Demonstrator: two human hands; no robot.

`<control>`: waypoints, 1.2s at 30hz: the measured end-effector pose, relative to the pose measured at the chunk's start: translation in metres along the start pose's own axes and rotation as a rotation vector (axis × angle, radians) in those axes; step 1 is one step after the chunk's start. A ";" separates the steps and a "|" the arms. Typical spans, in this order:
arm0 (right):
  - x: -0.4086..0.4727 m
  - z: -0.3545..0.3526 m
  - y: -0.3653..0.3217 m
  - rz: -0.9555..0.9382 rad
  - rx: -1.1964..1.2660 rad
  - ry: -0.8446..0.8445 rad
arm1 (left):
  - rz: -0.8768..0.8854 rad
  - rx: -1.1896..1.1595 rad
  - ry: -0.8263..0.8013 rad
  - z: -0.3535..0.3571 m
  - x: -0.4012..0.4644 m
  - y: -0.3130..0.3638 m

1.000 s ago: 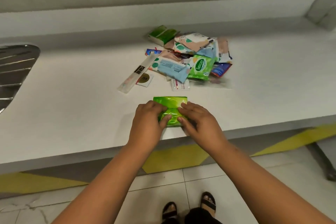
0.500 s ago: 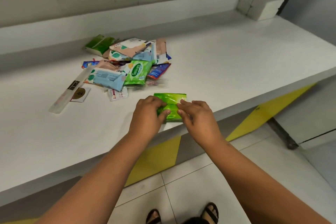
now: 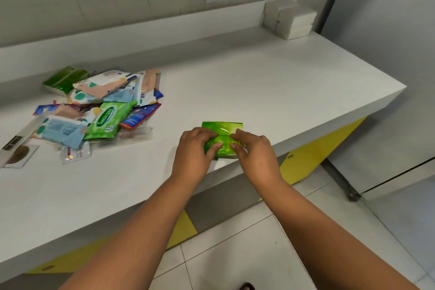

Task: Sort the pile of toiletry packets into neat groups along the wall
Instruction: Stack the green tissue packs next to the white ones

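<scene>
Relative to the earlier frames, the pile of packets (image 3: 94, 110) now lies farther left. Left hand (image 3: 195, 148) and right hand (image 3: 255, 152) both pinch the green packet (image 3: 222, 130) at frame centre, near the counter (image 3: 282, 92) edge.

You are looking at a glossy, crinkled green plastic packet (image 3: 222, 135) lying on a smooth matt white table (image 3: 270, 92); the floor tiles (image 3: 235, 252) are shining faintly.

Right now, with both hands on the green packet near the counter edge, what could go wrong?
1. The green packet lies close to the counter's front edge; if the left hand or right hand loosens its grip, it may fall to the floor.
2. The pile is loosely heaped; pulling one packet could scatter others.
</scene>
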State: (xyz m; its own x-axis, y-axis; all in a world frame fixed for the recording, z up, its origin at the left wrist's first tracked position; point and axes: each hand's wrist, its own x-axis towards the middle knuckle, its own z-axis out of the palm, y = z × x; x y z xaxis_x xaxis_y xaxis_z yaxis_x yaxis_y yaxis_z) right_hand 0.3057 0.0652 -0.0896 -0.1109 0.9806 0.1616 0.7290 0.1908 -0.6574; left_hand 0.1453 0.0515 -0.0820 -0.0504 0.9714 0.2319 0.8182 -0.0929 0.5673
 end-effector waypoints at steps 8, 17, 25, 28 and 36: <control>0.044 -0.033 0.039 0.056 -0.090 -0.020 | 0.009 -0.010 -0.001 0.039 0.046 0.033; 0.100 -0.054 0.058 0.095 -0.161 0.009 | 0.029 0.003 0.000 0.072 0.113 0.044; 0.164 -0.074 0.084 0.100 -0.233 0.027 | 0.111 0.059 -0.015 0.104 0.179 0.058; 0.186 -0.076 0.098 0.126 -0.232 0.055 | 0.154 0.063 -0.045 0.112 0.205 0.063; 0.256 -0.088 0.138 0.059 -0.252 0.041 | 0.124 0.092 -0.046 0.141 0.267 0.083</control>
State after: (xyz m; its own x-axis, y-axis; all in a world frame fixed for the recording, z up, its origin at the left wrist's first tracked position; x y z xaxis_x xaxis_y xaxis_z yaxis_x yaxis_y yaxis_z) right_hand 0.4375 0.3382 -0.0739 -0.0395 0.9861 0.1616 0.8794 0.1112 -0.4629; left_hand 0.2810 0.3343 -0.0842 0.0786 0.9629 0.2581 0.8657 -0.1943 0.4614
